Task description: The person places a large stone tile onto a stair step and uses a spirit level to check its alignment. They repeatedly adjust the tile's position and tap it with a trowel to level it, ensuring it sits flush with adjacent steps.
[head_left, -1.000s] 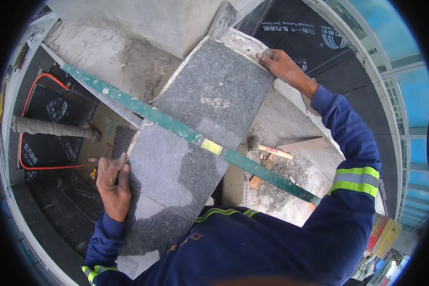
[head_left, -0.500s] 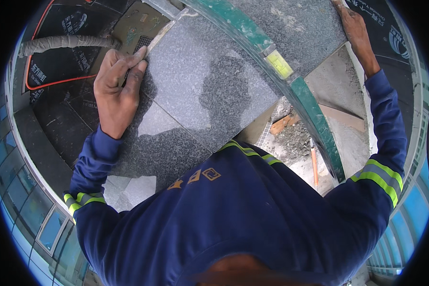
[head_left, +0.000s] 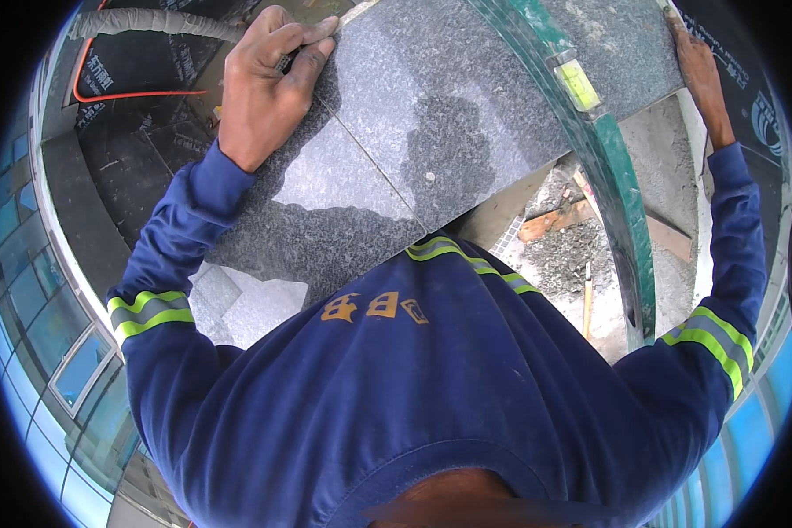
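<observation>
My left hand (head_left: 271, 92) is at the left edge of a grey speckled stone slab (head_left: 396, 84). Its thumb and forefinger come together at that edge, the other fingers curled; whether they hold the slab or something small I cannot make out. Far out to the right, my right hand (head_left: 702, 79) reaches along the outer edge of another grey slab (head_left: 629, 44), fingers stretched out. A green spirit level (head_left: 620, 150) with a yellow vial lies across the slabs between my hands, touched by neither.
Right of the slabs is a lower area of grey rubble (head_left: 576, 251), with a wood piece (head_left: 550, 220) and a thin orange-handled stick (head_left: 587, 304). Black sheeting (head_left: 128, 167) covers the left side, where an orange hose (head_left: 141, 93) and a wrapped grey pipe (head_left: 163, 24) run.
The view has shifted, so slabs, level and hands all appear farther up and to the right. Both hands remain at about the same slab edges, and the level keeps its place across the slabs.
</observation>
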`<action>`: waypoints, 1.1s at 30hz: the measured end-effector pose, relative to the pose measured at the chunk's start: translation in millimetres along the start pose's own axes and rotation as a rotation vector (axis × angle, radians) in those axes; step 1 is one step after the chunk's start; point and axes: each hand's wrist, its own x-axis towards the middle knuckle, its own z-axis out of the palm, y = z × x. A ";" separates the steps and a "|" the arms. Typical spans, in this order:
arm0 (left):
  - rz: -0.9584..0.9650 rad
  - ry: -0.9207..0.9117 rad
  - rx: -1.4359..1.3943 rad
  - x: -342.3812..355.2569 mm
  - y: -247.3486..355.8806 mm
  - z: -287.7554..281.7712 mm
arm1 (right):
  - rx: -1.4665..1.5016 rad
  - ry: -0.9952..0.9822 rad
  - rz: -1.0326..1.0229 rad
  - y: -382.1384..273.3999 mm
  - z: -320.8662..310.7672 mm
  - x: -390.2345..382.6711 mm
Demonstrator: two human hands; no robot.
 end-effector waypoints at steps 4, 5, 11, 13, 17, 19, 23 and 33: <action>0.075 0.024 -0.043 -1.2 -5.3 1.6 | 0.104 -0.104 0.353 -46.5 -22.7 12.0; 0.086 0.024 -0.051 -0.8 -8.6 2.7 | 0.085 -0.116 0.359 -44.6 -23.2 11.8; 0.141 0.042 0.077 -6.4 0.4 2.7 | -0.150 -0.075 0.299 -69.5 -42.3 15.6; 0.231 0.066 0.162 -11.5 8.2 2.0 | -0.254 -0.028 0.267 -83.6 -45.4 12.7; 0.444 -0.204 0.493 -42.3 22.2 -14.5 | -0.184 -0.071 0.365 -90.3 -49.4 6.3; 0.518 -0.459 0.430 -66.8 31.3 -14.1 | -0.095 -0.087 0.395 -83.2 -46.1 3.4; 0.590 -0.689 0.248 -97.9 43.0 -8.7 | -0.006 -0.104 0.447 -69.0 -38.3 7.1; 0.644 -0.733 0.193 -107.7 48.7 -15.3 | 0.009 -0.064 0.339 -50.0 -26.2 16.4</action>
